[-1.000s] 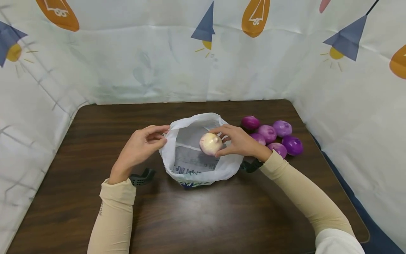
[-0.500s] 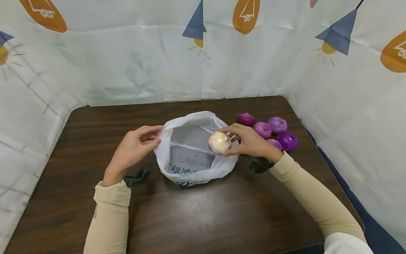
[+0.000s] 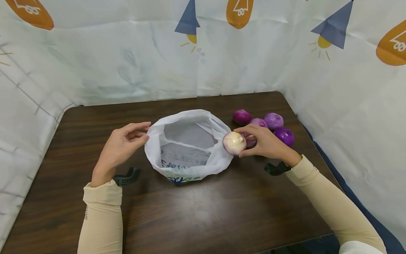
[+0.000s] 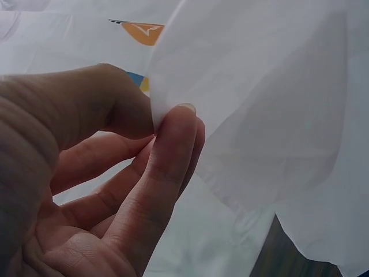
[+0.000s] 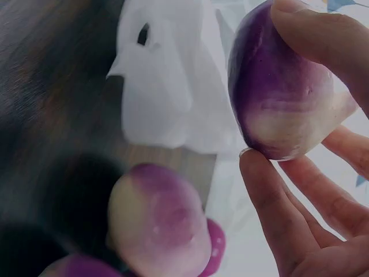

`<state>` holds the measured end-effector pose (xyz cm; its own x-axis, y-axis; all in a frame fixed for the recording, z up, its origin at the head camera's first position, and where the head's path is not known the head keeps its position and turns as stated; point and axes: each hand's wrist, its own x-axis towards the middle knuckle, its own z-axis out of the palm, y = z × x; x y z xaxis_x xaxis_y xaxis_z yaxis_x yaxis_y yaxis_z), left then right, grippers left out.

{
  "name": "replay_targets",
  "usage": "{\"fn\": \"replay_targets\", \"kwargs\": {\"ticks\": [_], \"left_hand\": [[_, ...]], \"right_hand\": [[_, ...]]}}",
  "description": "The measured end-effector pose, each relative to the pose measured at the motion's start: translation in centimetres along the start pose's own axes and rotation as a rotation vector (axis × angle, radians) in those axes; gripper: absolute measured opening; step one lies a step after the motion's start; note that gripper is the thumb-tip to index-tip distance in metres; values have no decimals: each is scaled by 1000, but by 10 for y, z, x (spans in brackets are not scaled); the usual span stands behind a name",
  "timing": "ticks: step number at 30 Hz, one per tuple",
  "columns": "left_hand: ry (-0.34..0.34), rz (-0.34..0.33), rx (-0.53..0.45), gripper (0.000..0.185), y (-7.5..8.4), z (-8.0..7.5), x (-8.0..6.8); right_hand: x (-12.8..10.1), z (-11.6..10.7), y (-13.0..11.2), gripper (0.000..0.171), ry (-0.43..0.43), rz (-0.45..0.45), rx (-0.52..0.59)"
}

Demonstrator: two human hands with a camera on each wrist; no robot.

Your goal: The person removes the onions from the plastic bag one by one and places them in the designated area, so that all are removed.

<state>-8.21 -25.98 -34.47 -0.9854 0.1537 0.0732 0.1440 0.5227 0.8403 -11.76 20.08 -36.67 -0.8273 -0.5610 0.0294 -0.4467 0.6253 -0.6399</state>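
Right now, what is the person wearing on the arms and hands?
Both arms wear long beige sleeves reaching the wrists; the left hand and right hand are bare, without gloves. A dark plastic mount sits under each wrist. White cloth shows near the right shoulder.

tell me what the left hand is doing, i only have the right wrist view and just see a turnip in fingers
Observer: The left hand pinches the rim of the white bag between thumb and forefinger, which the left wrist view shows up close.
Operator: is the turnip over the bag
Observer: Not quite. In the head view the turnip held by the right hand is at the bag's right edge, outside the opening.
Operator: anything in the bag
Observer: No turnips show inside; the head view shows only the bag's pale lining.
Operator: how many left on the table
Observer: At least four purple turnips lie behind the right hand.
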Motion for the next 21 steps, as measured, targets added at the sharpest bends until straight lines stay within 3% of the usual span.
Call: {"fn": "replay_targets", "kwargs": {"ticks": [14,21], "left_hand": [[34,-6,-2,44,-6,-5,0],[36,-22,-1,45,-6,-5,1]], "right_hand": [[-27,8,17,77,-25,10,-3],[-33,17,24,77,-90,32,71]]}}
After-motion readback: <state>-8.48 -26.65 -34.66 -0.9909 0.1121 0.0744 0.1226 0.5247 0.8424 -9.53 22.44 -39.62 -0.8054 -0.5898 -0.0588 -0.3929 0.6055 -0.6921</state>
